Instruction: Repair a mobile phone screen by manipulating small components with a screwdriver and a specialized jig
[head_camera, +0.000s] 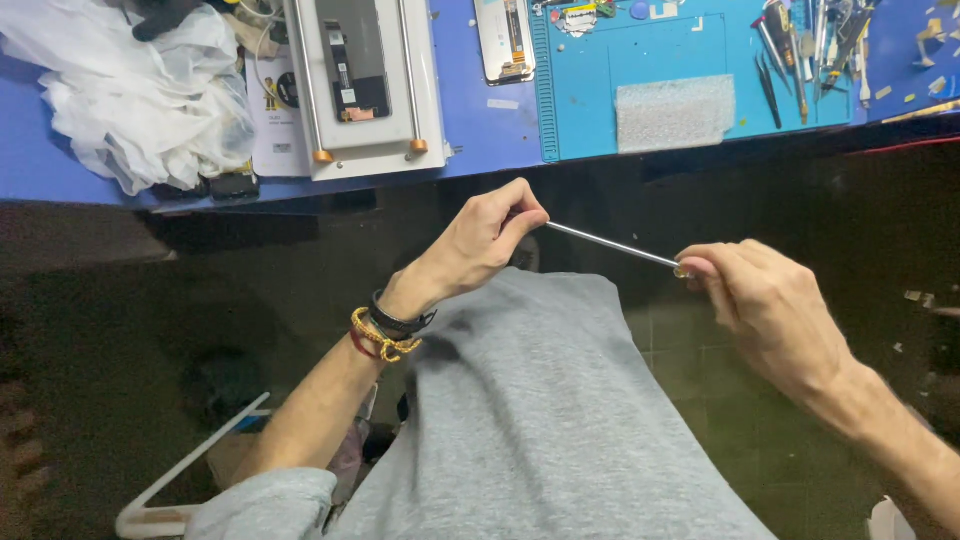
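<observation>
Two hands: left hand (487, 238), right hand (765, 300). One thin metal rod (612, 245) between them. One white machine (362, 85) with one phone (352, 60) on it. One blue mat (640, 50). One grey foam pad (675, 112). One white plastic heap (130, 85).

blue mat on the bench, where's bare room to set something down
Bare: the blue mat between its ridged left edge and the tweezers, above the grey foam pad. Crowded: the tool cluster at right, and the white machine and plastic wrap at left.
</observation>
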